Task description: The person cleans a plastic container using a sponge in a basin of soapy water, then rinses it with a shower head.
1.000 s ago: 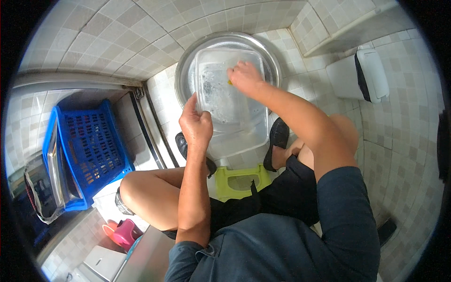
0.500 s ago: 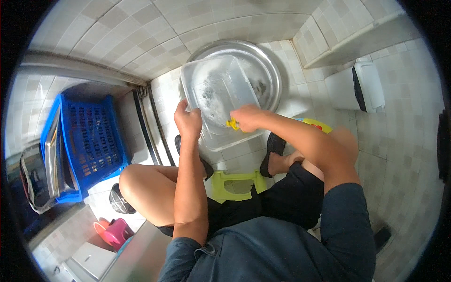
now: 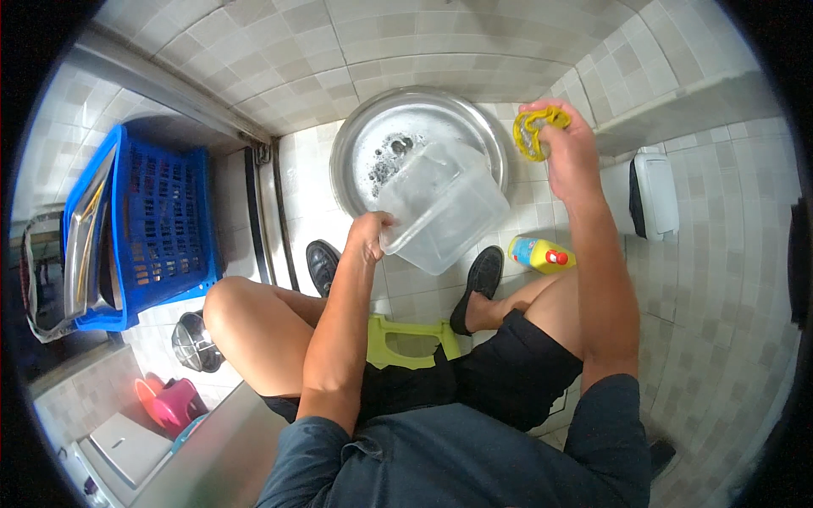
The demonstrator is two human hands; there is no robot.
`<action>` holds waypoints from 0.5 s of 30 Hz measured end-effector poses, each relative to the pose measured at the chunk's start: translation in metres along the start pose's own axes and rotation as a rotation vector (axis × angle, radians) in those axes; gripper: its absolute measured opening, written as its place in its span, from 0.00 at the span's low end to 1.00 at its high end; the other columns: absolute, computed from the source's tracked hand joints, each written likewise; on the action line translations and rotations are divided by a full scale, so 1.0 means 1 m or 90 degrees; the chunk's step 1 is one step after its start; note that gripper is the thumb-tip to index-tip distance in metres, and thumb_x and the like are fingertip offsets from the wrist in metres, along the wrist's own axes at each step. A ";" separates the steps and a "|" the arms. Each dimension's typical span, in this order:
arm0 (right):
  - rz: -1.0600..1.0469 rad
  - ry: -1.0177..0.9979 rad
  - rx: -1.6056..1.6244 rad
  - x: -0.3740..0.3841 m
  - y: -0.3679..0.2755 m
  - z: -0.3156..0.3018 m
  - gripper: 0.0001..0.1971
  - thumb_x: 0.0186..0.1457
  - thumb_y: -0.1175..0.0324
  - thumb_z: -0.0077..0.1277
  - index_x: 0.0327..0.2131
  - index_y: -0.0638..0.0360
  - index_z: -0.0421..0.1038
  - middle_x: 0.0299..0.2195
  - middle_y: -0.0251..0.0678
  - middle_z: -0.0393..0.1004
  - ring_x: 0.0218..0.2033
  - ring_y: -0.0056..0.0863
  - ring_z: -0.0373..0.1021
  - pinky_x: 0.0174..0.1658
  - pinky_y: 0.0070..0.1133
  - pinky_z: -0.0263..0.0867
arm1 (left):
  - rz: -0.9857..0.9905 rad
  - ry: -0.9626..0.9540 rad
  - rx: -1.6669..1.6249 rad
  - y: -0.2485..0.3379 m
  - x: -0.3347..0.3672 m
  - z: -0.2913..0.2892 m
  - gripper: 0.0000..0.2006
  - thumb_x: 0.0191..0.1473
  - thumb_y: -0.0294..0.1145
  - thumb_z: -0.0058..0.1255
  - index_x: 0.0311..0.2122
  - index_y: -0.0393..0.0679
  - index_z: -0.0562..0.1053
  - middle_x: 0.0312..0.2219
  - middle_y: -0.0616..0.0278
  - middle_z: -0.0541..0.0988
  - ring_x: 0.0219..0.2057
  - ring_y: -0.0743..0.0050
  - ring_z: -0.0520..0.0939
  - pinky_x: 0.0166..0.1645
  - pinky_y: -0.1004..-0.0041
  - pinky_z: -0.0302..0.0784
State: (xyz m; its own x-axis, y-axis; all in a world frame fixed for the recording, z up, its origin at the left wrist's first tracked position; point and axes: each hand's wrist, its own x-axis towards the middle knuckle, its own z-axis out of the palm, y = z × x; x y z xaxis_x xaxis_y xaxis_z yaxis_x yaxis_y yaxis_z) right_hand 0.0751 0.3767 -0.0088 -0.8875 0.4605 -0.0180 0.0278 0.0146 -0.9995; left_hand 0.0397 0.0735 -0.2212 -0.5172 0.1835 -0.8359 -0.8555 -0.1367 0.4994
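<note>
My left hand (image 3: pixel 370 235) grips the rim of a clear plastic container (image 3: pixel 453 222), which is tilted on its side over the near part of a round metal basin (image 3: pixel 345 184). Soapy water with patches of foam (image 3: pixel 391 161) lies in the basin. Off to the right and raised, my right hand (image 3: pixel 569 152) is closed around a yellow scrubbing cloth or sponge (image 3: pixel 539 134), bunched between thumb and fingers. The cloth is well apart from the container.
A yellow bottle with a red cap (image 3: pixel 542 254) lies on the tiles by my right leg. At the left stands a blue plastic basket (image 3: pixel 174 224) with flat items. A white bin (image 3: pixel 654 193) is at the right, and a green stool (image 3: pixel 411 340) is under me.
My right hand has lifted the yellow cloth out of the container and moved up and right. The container has turned and tipped onto its side, exposing more of the basin.
</note>
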 end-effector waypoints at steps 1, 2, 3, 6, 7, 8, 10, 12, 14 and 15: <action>0.022 0.009 0.071 0.007 -0.003 0.000 0.16 0.48 0.85 0.41 0.41 0.65 0.73 0.40 0.38 0.78 0.42 0.28 0.74 0.49 0.25 0.71 | -0.031 -0.071 0.022 -0.004 0.012 -0.015 0.18 0.52 0.22 0.48 0.46 0.20 0.71 0.39 0.39 0.79 0.31 0.54 0.83 0.36 0.63 0.85; 0.044 0.028 0.134 0.012 -0.003 -0.005 0.17 0.47 0.85 0.40 0.41 0.65 0.72 0.39 0.40 0.78 0.41 0.29 0.74 0.49 0.26 0.71 | -0.033 -0.075 0.033 -0.011 0.017 -0.014 0.18 0.52 0.22 0.48 0.46 0.20 0.71 0.39 0.39 0.79 0.31 0.54 0.83 0.36 0.63 0.85; 0.046 0.038 0.146 0.016 -0.001 -0.006 0.16 0.47 0.83 0.42 0.41 0.65 0.72 0.39 0.40 0.78 0.40 0.28 0.73 0.48 0.25 0.70 | -0.056 -0.192 -0.086 -0.015 0.016 -0.015 0.20 0.52 0.22 0.47 0.49 0.19 0.69 0.40 0.37 0.78 0.33 0.53 0.84 0.37 0.63 0.86; 0.095 0.020 0.188 0.022 -0.003 -0.010 0.14 0.48 0.81 0.45 0.40 0.64 0.72 0.37 0.39 0.77 0.38 0.27 0.72 0.45 0.23 0.69 | -0.170 -0.576 -0.274 -0.006 0.008 -0.012 0.27 0.51 0.24 0.45 0.55 0.17 0.64 0.46 0.33 0.76 0.40 0.47 0.84 0.45 0.59 0.86; 0.089 0.026 0.198 0.023 -0.005 -0.011 0.14 0.48 0.81 0.45 0.40 0.64 0.72 0.37 0.39 0.77 0.38 0.27 0.72 0.45 0.23 0.69 | -0.146 -0.488 -0.227 -0.012 0.001 -0.006 0.27 0.52 0.25 0.44 0.56 0.17 0.63 0.48 0.34 0.76 0.44 0.47 0.83 0.49 0.59 0.85; 0.105 0.011 0.190 0.023 -0.005 -0.016 0.11 0.49 0.78 0.49 0.38 0.63 0.72 0.36 0.37 0.77 0.37 0.26 0.72 0.43 0.22 0.69 | -0.129 -0.405 -0.181 -0.014 -0.013 0.013 0.28 0.52 0.26 0.44 0.57 0.18 0.62 0.50 0.34 0.75 0.47 0.46 0.82 0.52 0.58 0.83; 0.116 -0.012 0.205 0.023 -0.011 -0.013 0.09 0.51 0.75 0.53 0.37 0.62 0.73 0.34 0.35 0.76 0.35 0.25 0.72 0.41 0.22 0.68 | -0.129 -0.364 -0.137 -0.011 -0.029 0.022 0.29 0.52 0.26 0.43 0.59 0.20 0.61 0.52 0.36 0.74 0.53 0.48 0.79 0.57 0.58 0.80; 0.136 -0.018 0.155 0.021 -0.015 -0.013 0.09 0.52 0.68 0.61 0.35 0.60 0.73 0.31 0.31 0.75 0.32 0.22 0.71 0.38 0.23 0.67 | -0.134 -0.380 -0.216 -0.011 -0.045 0.036 0.27 0.56 0.29 0.41 0.58 0.21 0.66 0.52 0.42 0.76 0.51 0.54 0.81 0.49 0.69 0.82; 0.132 -0.037 0.156 0.021 -0.017 -0.008 0.10 0.53 0.66 0.62 0.35 0.59 0.74 0.31 0.30 0.75 0.32 0.21 0.71 0.38 0.22 0.67 | -0.096 -0.347 -0.181 -0.011 -0.039 0.021 0.24 0.59 0.28 0.39 0.56 0.22 0.67 0.47 0.42 0.79 0.38 0.58 0.84 0.36 0.70 0.84; 0.132 -0.063 0.146 0.023 -0.021 0.000 0.11 0.54 0.65 0.63 0.36 0.58 0.74 0.31 0.28 0.76 0.32 0.19 0.71 0.38 0.21 0.67 | -0.047 -0.392 -0.123 -0.013 -0.028 0.001 0.24 0.61 0.28 0.41 0.59 0.23 0.63 0.41 0.45 0.80 0.28 0.67 0.80 0.25 0.75 0.76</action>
State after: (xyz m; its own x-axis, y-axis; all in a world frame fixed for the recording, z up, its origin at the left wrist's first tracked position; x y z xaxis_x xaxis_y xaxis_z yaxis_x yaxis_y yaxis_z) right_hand 0.0544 0.3873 0.0115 -0.9142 0.3444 -0.2135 0.1184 -0.2769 -0.9536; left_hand 0.0651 0.0714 -0.2044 -0.4253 0.7158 -0.5539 -0.8993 -0.2651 0.3479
